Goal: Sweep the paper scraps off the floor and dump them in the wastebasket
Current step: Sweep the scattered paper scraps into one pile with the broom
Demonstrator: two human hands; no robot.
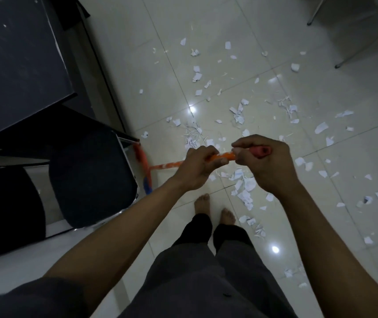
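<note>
1. Left hand (196,167), centre of frame: fingers curled round the orange broom handle (165,165), gripping it mid-shaft.
2. Right hand (264,160), just right of the left: fingers wrapped round the red top end of the same handle. The two hands are close together, nearly touching.
3. The handle runs from the hands toward the left. The broom head (142,161) is orange with a blue patch at its lower end, it is blurred, and it sits down at the floor (137,65) against the edge of a dark chair (91,177).
4. Paper scraps (244,182): white torn bits scattered over the pale glossy tiles, from upper centre to lower right. The densest clusters lie just above and just below the hands.
5. Two bare feet (203,203) below the hands, dark trousers beneath them; some scraps lie right beside the right foot.
6. Dark desk (18,65) fills the upper left. Thin metal legs (367,44) at the upper right.
</note>
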